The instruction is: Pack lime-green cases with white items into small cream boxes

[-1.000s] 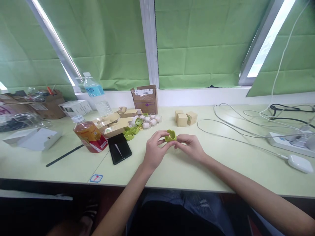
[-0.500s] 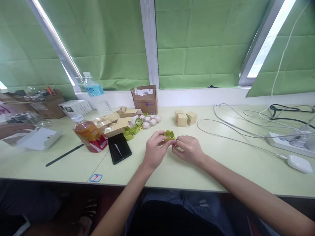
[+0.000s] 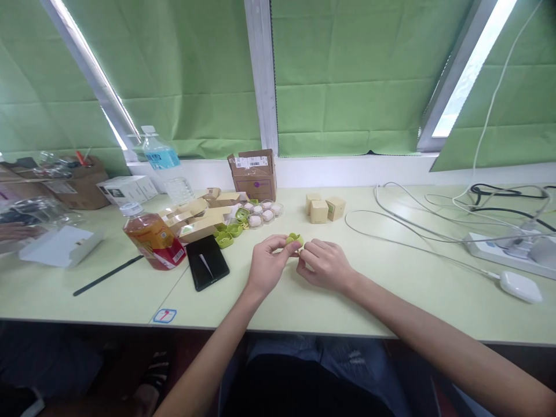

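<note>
Between both hands is a small green cup-like piece [image 3: 294, 238] with a scalloped rim. My left hand [image 3: 268, 262] grips it between thumb and fingers. My right hand [image 3: 325, 263] is closed just to its right, fingertips pinched at the piece's lower edge; what they pinch is too small to make out. Similar green pieces [image 3: 224, 239] lie on the table to the left, beside a clear tray of pale round items [image 3: 255, 220]. Three small tan boxes [image 3: 319, 212] stand beyond my hands.
Left of my hands are a black phone [image 3: 207, 263], a red drink bottle [image 3: 154, 240], a water bottle [image 3: 167, 165] and opened tan boxes [image 3: 202, 226]. A cardboard box [image 3: 255, 176] stands behind. Cables and a power strip [image 3: 512, 252] lie right. Another person's hand [image 3: 17, 231] is far left.
The view has shifted slightly. The green piece has tilted in my left hand and shows less of its inside. Both hands remain close together.
</note>
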The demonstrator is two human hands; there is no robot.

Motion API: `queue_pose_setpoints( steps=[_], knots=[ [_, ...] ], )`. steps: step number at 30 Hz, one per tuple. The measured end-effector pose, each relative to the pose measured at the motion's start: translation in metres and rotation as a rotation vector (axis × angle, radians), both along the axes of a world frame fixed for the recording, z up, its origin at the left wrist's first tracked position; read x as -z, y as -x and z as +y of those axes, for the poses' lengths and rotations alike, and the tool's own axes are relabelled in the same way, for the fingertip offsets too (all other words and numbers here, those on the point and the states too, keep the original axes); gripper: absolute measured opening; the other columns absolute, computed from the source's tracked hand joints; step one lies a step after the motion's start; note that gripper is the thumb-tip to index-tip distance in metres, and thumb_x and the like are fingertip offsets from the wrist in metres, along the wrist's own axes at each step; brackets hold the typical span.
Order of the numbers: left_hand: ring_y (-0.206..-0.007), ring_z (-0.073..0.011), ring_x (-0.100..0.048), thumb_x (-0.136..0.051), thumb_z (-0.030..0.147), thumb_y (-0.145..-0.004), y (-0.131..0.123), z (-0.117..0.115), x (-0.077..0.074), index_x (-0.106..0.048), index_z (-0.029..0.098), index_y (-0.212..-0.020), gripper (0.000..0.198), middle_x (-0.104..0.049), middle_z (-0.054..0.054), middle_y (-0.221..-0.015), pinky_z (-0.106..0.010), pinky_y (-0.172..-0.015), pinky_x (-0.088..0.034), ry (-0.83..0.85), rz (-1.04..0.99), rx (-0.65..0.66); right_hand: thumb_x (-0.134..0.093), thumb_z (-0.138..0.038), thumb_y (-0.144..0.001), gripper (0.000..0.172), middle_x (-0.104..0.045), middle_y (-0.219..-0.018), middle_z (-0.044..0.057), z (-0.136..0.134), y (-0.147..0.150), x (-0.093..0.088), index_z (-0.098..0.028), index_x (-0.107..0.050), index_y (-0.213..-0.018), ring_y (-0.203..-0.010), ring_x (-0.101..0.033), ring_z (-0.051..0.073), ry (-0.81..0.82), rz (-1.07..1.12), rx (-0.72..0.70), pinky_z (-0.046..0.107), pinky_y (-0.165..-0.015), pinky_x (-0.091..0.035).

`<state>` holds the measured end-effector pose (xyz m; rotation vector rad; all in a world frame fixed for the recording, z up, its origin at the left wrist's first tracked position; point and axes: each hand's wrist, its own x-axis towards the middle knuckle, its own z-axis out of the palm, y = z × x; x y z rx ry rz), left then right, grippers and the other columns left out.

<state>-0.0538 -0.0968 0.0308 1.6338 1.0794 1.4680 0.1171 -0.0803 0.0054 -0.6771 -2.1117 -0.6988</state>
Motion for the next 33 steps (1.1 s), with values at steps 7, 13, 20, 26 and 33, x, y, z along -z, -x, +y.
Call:
queue_pose_setpoints(
  steps=[7, 13, 20, 26, 33],
  knots=[
    [-0.082, -0.0219, -0.071, -0.084, 0.046, -0.072, 0.005, 0.003, -0.001, -0.079, 0.015, -0.076, 0.032, -0.076, -0.007, -0.084, -0.037, -0.083, -0.062, 0.149, -0.088, 0.054, -0.054, -0.011, -0.083, 0.017, -0.055, -0.062, 0.000, -0.002, 0.002, 0.000, -0.021, -0.054, -0.069, -0.061, -0.045, 0.016, -0.049, -0.030, -0.032, 0.033, -0.055, -0.028],
    [-0.078, -0.0196, -0.070, -0.088, 0.049, -0.066, 0.005, 0.001, -0.006, -0.075, 0.012, -0.071, 0.040, -0.074, -0.005, -0.076, -0.040, -0.089, -0.062, 0.288, -0.210, 0.093, -0.054, -0.012, -0.084, 0.017, -0.055, -0.063, 0.002, -0.003, 0.004, 0.002, -0.021, -0.054, -0.070, -0.063, -0.045, 0.017, -0.003, -0.072, -0.025, 0.034, -0.057, -0.026],
    [-0.080, -0.0177, -0.070, -0.087, 0.052, -0.066, 0.003, 0.002, -0.003, -0.069, 0.012, -0.067, 0.044, -0.071, -0.004, -0.075, -0.038, -0.091, -0.062, 0.322, -0.252, 0.106, -0.055, -0.012, -0.084, 0.016, -0.057, -0.064, 0.001, -0.003, 0.004, 0.002, -0.021, -0.054, -0.070, -0.061, -0.046, 0.016, 0.015, -0.049, 0.006, 0.034, -0.058, -0.027],
    [-0.074, -0.0157, -0.068, -0.084, 0.052, -0.070, 0.004, 0.004, -0.003, -0.063, 0.013, -0.064, 0.045, -0.067, -0.001, -0.070, -0.037, -0.086, -0.062, 0.276, -0.209, 0.125, -0.056, -0.015, -0.087, 0.018, -0.058, -0.064, 0.000, -0.005, -0.001, -0.003, -0.020, -0.056, -0.070, -0.059, -0.050, 0.013, 0.119, 0.066, 0.021, 0.029, -0.059, -0.033],
    [-0.072, -0.0197, -0.067, -0.065, 0.057, -0.087, 0.021, 0.008, 0.006, -0.070, 0.016, -0.075, 0.043, -0.072, -0.005, -0.075, -0.029, -0.069, -0.052, 0.193, 0.220, -0.015, -0.056, -0.023, -0.094, 0.013, -0.065, -0.075, 0.000, 0.003, -0.016, -0.005, -0.022, -0.069, -0.090, -0.053, -0.050, 0.010, 0.391, 0.331, 0.000, 0.026, -0.053, -0.036]
  ],
)
